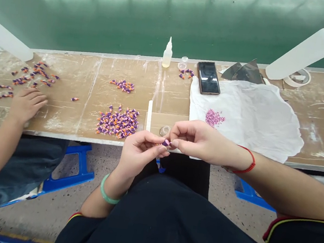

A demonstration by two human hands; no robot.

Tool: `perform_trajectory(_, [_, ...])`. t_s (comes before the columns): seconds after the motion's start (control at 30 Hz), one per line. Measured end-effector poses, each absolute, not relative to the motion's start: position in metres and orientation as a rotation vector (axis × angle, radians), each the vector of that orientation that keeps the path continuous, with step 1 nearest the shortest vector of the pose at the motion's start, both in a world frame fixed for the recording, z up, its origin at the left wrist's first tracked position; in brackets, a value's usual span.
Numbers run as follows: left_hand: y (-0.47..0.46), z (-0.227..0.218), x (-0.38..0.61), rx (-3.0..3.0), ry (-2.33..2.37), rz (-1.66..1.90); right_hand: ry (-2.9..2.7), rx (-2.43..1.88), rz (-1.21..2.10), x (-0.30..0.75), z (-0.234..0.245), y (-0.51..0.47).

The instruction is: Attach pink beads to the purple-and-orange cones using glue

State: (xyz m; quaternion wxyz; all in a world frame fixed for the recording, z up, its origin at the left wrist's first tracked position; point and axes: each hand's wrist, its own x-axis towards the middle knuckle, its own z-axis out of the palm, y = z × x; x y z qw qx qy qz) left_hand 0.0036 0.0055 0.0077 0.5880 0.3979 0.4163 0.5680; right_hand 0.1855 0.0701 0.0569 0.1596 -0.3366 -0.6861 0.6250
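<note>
Near the table's front edge my left hand [141,149] pinches a small purple-and-pink figurine [165,142] between thumb and fingertips. My right hand [198,140] meets it from the right, thumb and forefinger closed at the figurine's end; whatever sits between those fingertips is too small to make out. Left of my hands lies a dense pile of purple, pink and orange figurines [118,122], with a smaller cluster [123,86] behind it. Tiny pink beads [214,118] are heaped on a white cloth [256,114] to the right. A small round clear dish [165,131] stands just behind my fingers.
A dropper bottle [167,56], a round clear container [183,63] and a phone [208,78] are farther back. White strip [149,115] lies behind my left hand. A large white bottle [308,53] and tape roll [297,77] are at right. Another person's hand [28,104] rests by figurines at left.
</note>
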Motion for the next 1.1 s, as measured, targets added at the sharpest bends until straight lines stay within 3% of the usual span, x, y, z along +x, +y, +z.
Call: perform_trajectory(1.1, [0.003,0.01,0.012,0.973,1.043,1.323,-2.219,-0.954,1.301,0.188,0.059,0.062])
